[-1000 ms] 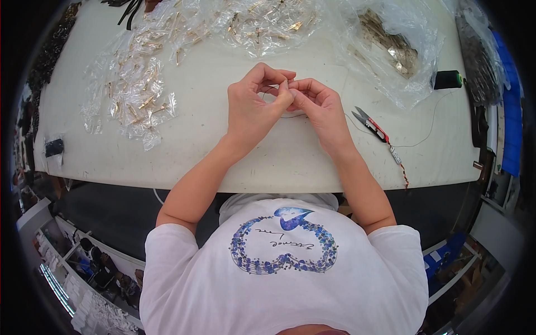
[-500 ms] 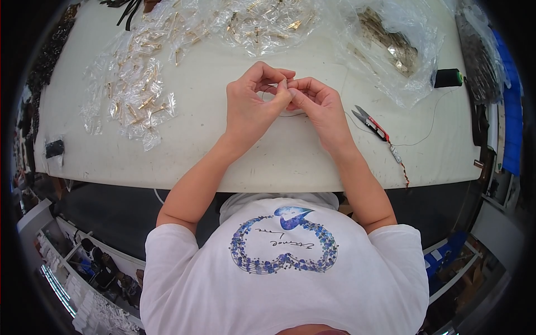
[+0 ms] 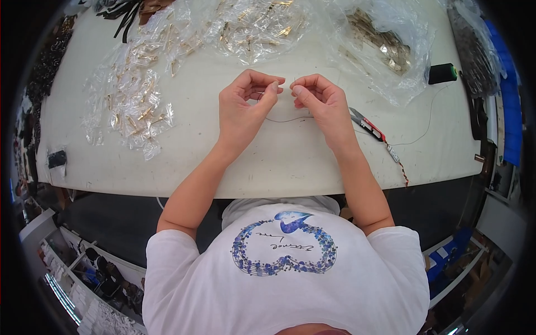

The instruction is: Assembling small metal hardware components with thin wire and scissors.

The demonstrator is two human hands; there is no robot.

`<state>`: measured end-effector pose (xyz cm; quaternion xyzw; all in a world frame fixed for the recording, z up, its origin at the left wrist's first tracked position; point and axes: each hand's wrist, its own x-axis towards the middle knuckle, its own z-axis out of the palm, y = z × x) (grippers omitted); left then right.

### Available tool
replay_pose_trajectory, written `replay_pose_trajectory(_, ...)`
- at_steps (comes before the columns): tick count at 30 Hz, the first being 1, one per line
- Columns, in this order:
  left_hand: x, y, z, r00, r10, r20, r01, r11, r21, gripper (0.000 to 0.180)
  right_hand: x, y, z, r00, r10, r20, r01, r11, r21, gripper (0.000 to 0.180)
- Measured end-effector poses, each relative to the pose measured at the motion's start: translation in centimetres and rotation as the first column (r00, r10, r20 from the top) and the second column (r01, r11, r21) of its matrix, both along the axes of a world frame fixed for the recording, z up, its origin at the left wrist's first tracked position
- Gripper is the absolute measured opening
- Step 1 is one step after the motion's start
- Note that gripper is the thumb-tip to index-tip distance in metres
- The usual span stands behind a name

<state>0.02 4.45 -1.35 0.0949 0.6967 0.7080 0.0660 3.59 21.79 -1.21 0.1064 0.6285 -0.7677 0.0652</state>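
My left hand (image 3: pixel 245 103) pinches dark thread (image 3: pixel 287 120) between thumb and forefinger, its other fingers curled. A small gap to the right, my right hand (image 3: pixel 321 100) holds what looks like a thin needle (image 3: pixel 295 81), its tip poking up past the fingertips. The thread hangs in a slack curve from the left hand to beneath the right. Beside my right wrist lie red-handled thread snips (image 3: pixel 369 126), blades partly hidden by the hand, with a twisted cord at the handle end. A dark thread spool (image 3: pixel 442 73) rests on its side farther right, thread trailing from it.
Clear packets of gold-coloured metal parts (image 3: pixel 137 106) spread over the left and far table (image 3: pixel 223 178). At the back right an open plastic bag (image 3: pixel 385 50) holds flat metallic pieces. Black strips (image 3: pixel 128 17) lie far left; a small dark packet (image 3: pixel 56 159) sits near the left edge.
My hands were touching at the fingertips and have now come apart, the left moving slightly left. The right hand now covers part of the snips' blades. The whole view has shifted slightly.
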Motion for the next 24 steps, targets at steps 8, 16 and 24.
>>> replay_pose_trajectory(8, -0.6, -1.1, 1.0, 0.976, -0.065, 0.208, 0.04, 0.992, 0.123, 0.018, 0.3, 2.2, 0.0, 0.992, -0.022, -0.124, 0.097, 0.765, 0.636, 0.012)
replay_pose_trajectory(16, 0.1, -0.7, 1.9, 0.958, -0.108, 0.264, 0.072, 0.987, 0.141, 0.018, 0.1, 4.3, 0.3, 0.942, 0.037, -0.334, 0.269, 0.509, 0.818, 0.014)
replay_pose_trajectory(24, 0.6, -1.8, 2.0, 0.974, -0.101, 0.204, 0.085, 0.992, 0.089, 0.015, 6.5, 10.0, 2.9, 0.904, -0.411, -0.122, 0.371, 0.608, 0.702, 0.014)
